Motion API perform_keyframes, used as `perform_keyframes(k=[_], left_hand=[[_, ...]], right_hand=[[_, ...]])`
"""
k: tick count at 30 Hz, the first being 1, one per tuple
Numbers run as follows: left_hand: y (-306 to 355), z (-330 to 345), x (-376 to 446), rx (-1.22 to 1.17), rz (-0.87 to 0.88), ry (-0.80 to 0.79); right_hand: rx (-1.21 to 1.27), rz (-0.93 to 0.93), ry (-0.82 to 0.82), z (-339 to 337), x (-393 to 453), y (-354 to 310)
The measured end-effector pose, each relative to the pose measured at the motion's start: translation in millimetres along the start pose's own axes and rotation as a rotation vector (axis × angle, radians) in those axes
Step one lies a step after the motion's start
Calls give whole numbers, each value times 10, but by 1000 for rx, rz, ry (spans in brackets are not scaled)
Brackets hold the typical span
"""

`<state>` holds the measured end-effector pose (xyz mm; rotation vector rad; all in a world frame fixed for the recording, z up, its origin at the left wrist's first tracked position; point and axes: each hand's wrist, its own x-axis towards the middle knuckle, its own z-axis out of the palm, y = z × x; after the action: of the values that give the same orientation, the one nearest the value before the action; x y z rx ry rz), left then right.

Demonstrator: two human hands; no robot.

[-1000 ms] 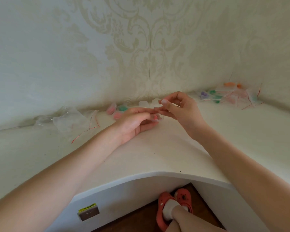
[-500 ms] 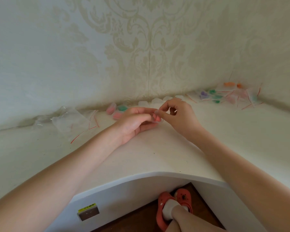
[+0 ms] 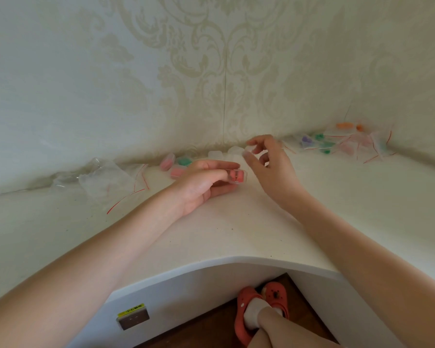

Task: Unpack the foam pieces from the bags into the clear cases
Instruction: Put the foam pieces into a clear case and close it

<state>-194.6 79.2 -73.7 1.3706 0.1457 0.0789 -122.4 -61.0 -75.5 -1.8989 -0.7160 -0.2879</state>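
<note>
Clear plastic is what your left hand (image 3: 201,183) holds: a small case (image 3: 237,176) with pink foam (image 3: 236,176) inside, pinched between thumb and fingers just above the white desk (image 3: 236,227). Your fingers cover the case's left end, so you cannot tell whether its lid is closed. Your right hand (image 3: 271,163) hangs just beside it, fingers loosely spread and curled, gripping nothing that can be made out; pale blur at the fingertips hides any small thing there. Behind the left hand, by the wall, lie filled cases (image 3: 176,165) showing pink and green, partly hidden by your knuckles. Two or three pale cases (image 3: 219,153) sit behind the right hand, too washed out to read. Slack bags (image 3: 106,179) with red strips lie at the far left, seemingly emptied. At the far right a heap of full bags (image 3: 344,143) shows purple, green, pink and orange bits, blurred together. Below the desk edge, red clogs (image 3: 259,310) are partly cut off by your leg
</note>
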Motion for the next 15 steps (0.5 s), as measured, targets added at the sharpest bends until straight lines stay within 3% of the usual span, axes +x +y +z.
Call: perform_keyframes(k=[4, 11, 15], left_hand=[[18, 19, -17, 0, -15, -21], [68, -8, 9, -319, -120, 92], [71, -31, -2, -232, -86, 45]], right_hand=[[117, 184, -109, -14, 22, -23], [188, 71, -145, -27, -6, -41], [-21, -91, -271, -4, -63, -30]])
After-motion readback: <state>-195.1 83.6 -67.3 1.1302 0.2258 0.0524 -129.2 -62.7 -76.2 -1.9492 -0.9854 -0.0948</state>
